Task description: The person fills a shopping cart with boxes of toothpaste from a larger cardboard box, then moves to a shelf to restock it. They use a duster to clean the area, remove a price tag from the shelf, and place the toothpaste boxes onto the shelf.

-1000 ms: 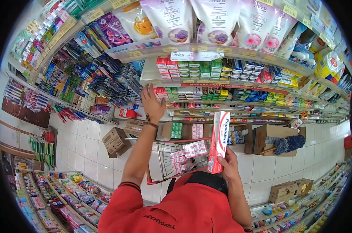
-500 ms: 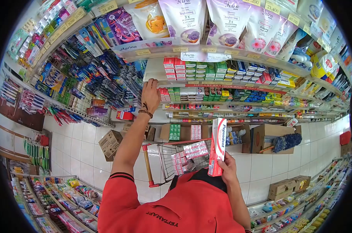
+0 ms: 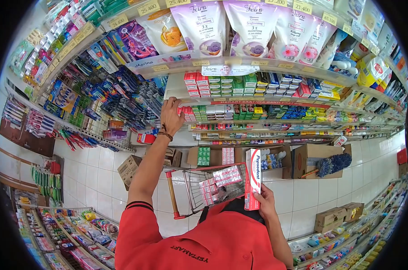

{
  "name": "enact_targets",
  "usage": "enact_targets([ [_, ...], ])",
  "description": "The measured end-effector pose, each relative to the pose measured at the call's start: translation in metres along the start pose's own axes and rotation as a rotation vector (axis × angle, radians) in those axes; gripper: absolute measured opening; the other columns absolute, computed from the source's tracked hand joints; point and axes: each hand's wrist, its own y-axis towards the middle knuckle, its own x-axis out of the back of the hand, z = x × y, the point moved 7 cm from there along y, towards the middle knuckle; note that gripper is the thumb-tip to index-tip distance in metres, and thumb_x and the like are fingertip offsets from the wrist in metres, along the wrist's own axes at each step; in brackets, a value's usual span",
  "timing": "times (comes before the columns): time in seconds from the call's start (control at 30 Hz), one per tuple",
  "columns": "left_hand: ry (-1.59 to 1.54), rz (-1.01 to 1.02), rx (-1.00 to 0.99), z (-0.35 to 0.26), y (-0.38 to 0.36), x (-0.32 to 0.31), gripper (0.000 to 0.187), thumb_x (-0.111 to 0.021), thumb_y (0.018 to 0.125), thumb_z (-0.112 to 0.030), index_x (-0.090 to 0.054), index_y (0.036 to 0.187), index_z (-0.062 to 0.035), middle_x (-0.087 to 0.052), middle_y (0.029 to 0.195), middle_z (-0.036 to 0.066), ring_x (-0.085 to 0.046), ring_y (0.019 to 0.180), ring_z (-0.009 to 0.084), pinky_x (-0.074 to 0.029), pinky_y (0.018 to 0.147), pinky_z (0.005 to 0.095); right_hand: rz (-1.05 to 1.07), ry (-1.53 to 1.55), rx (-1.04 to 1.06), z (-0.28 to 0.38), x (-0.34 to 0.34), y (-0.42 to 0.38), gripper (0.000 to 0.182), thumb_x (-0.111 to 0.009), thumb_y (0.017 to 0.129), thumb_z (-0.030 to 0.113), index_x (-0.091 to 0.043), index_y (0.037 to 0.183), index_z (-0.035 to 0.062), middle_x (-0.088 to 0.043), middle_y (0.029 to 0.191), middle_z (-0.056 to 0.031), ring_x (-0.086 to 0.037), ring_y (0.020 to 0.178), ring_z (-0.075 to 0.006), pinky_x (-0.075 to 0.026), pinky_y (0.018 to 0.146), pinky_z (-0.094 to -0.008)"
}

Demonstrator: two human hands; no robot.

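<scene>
My right hand (image 3: 266, 201) holds a red and white Pepsodent toothpaste box (image 3: 253, 175) upright at its lower end, in front of my body. At the shelf front, my left hand (image 3: 172, 115) rests with extended fingers on the shelf edge (image 3: 199, 102), and nothing shows in its grasp. Just right of that hand, rows of small toothpaste boxes (image 3: 226, 112) fill the shelf. Stacked red and green toothpaste boxes (image 3: 219, 85) stand on the level above.
Below the shelf, a wire shopping cart (image 3: 192, 184) holds several wrapped packs (image 3: 228, 175). Open cartons (image 3: 303, 155) stand along the shelf base, one with a blue duster (image 3: 333, 164) on it. Toothbrush packs (image 3: 136, 99) hang at left. Shower cream pouches (image 3: 199, 27) line the upper shelf.
My left hand has moved slightly down along the shelf front. The toothpaste box in my right hand has dropped a little and stands more upright. The whole view has shifted slightly.
</scene>
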Motion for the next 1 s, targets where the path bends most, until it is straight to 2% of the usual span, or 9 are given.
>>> enact_targets([
  [0.2, -0.024, 0.019, 0.021, -0.014, 0.011, -0.015, 0.04, -0.073, 0.068, -0.004, -0.065, 0.107, -0.0026, -0.057, 0.11, 0.014, -0.054, 0.104, 0.0358, -0.047, 0.091, 0.0451, 0.006, 0.046, -0.007, 0.007, 0.01, 0.005, 0.04, -0.064, 0.093, 0.001, -0.056, 0.131, -0.006, -0.069, 0.113, -0.0102, -0.067, 0.097, -0.013, -0.055, 0.087, -0.0277],
  [0.27, -0.023, -0.005, -0.007, -0.022, 0.011, -0.012, 0.038, -0.072, 0.069, -0.004, -0.065, 0.107, -0.0024, -0.057, 0.11, 0.014, -0.055, 0.102, 0.0357, -0.047, 0.09, 0.0456, -0.007, 0.051, -0.012, 0.008, 0.012, 0.009, 0.041, -0.064, 0.092, 0.002, -0.055, 0.131, -0.0061, -0.069, 0.113, -0.0099, -0.067, 0.099, -0.0142, -0.054, 0.089, -0.0291],
  [0.4, 0.013, -0.088, -0.044, -0.032, 0.008, -0.023, 0.037, -0.071, 0.071, -0.004, -0.064, 0.107, -0.0024, -0.057, 0.11, 0.014, -0.055, 0.101, 0.036, -0.047, 0.089, 0.0464, 0.055, 0.152, 0.007, 0.015, 0.013, 0.012, 0.051, -0.066, 0.092, 0.007, -0.049, 0.138, -0.0064, -0.063, 0.125, -0.0111, -0.064, 0.109, -0.0165, -0.052, 0.096, -0.0327],
  [0.5, -0.014, -0.041, -0.063, -0.035, 0.011, -0.029, 0.038, -0.071, 0.07, -0.004, -0.063, 0.108, -0.0023, -0.057, 0.111, 0.014, -0.055, 0.102, 0.0364, -0.048, 0.089, 0.0468, 0.035, 0.165, 0.035, 0.032, 0.008, 0.011, 0.054, -0.066, 0.092, 0.008, -0.047, 0.14, -0.0065, -0.063, 0.125, -0.0114, -0.064, 0.11, -0.0174, -0.052, 0.098, -0.0327],
  [0.6, -0.015, 0.001, -0.049, -0.039, 0.014, -0.033, 0.039, -0.071, 0.069, -0.004, -0.063, 0.108, -0.0026, -0.057, 0.111, 0.013, -0.055, 0.101, 0.036, -0.048, 0.089, 0.0463, 0.095, 0.288, 0.035, 0.041, 0.005, 0.012, 0.057, -0.069, 0.093, 0.016, -0.045, 0.141, -0.0064, -0.064, 0.122, -0.0128, -0.066, 0.106, -0.0196, -0.054, 0.095, -0.0342],
  [0.67, -0.043, 0.022, -0.052, -0.047, 0.012, -0.032, 0.039, -0.072, 0.069, -0.004, -0.064, 0.108, -0.0029, -0.057, 0.11, 0.013, -0.056, 0.101, 0.0359, -0.047, 0.09, 0.0463, 0.249, 0.536, -0.017, 0.031, 0.006, 0.011, 0.07, -0.068, 0.094, 0.035, -0.04, 0.145, -0.005, -0.066, 0.109, -0.0165, -0.067, 0.094, -0.0242, -0.055, 0.079, -0.0392],
  [0.7, -0.042, 0.012, -0.061, -0.048, 0.016, -0.028, 0.04, -0.072, 0.069, -0.004, -0.064, 0.108, -0.0031, -0.057, 0.11, 0.013, -0.056, 0.101, 0.0357, -0.047, 0.09, 0.0463, 0.241, 0.538, 0.0, 0.041, -0.003, 0.009, 0.07, -0.065, 0.095, 0.04, -0.041, 0.145, -0.0035, -0.066, 0.102, -0.0167, -0.065, 0.083, -0.0232, -0.052, 0.071, -0.0373],
  [0.83, -0.019, 0.044, -0.042, -0.045, 0.016, -0.031, 0.04, -0.073, 0.068, -0.004, -0.064, 0.108, -0.0033, -0.057, 0.11, 0.012, -0.056, 0.102, 0.0353, -0.048, 0.09, 0.0451, 0.29, 0.611, 0.002, 0.052, -0.014, 0.01, 0.069, -0.06, 0.098, 0.039, -0.038, 0.147, -0.0038, -0.066, 0.102, -0.0162, -0.059, 0.076, -0.0184, -0.047, 0.065, -0.0322],
  [1.0, -0.079, 0.06, -0.016, -0.04, 0.019, -0.032, 0.04, -0.073, 0.069, -0.005, -0.065, 0.108, -0.0032, -0.058, 0.111, 0.011, -0.057, 0.106, 0.0349, -0.048, 0.09, 0.045, 0.336, 0.608, 0.017, 0.059, -0.021, 0.008, 0.072, -0.061, 0.097, 0.04, -0.036, 0.148, -0.004, -0.065, 0.105, -0.0163, -0.06, 0.078, -0.0177, -0.046, 0.065, -0.031],
])
